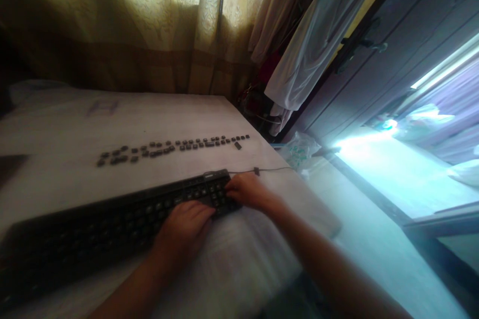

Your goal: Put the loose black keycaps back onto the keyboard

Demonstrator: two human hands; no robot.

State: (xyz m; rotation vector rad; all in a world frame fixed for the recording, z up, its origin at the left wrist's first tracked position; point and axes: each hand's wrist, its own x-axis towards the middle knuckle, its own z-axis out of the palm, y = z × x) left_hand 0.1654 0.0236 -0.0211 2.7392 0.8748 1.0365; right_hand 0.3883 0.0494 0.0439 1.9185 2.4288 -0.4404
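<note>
A long black computer keyboard (130, 219) lies slantwise across the bed-like white surface. My left hand (187, 224) rests over its front edge towards the right end, with the fingers pressed together on the keys and the thumb hidden. At the number pad, my right hand (249, 190) touches the keyboard's right end. Its fingers are bent and drawn together; blur hides whether a small part is between them. Beyond the keyboard, loose dark keycaps (160, 151) lie in two uneven rows. One separate keycap (238, 146) sits nearer, at the right end of the rows.
The keyboard cable (275, 168) runs right across the white cloth (179, 119). Patterned curtains (149, 25) hang behind. To the right are hanging clothes (303, 55), a clear plastic bag (299, 149) and a dark door (381, 60) beside a brightly lit floor.
</note>
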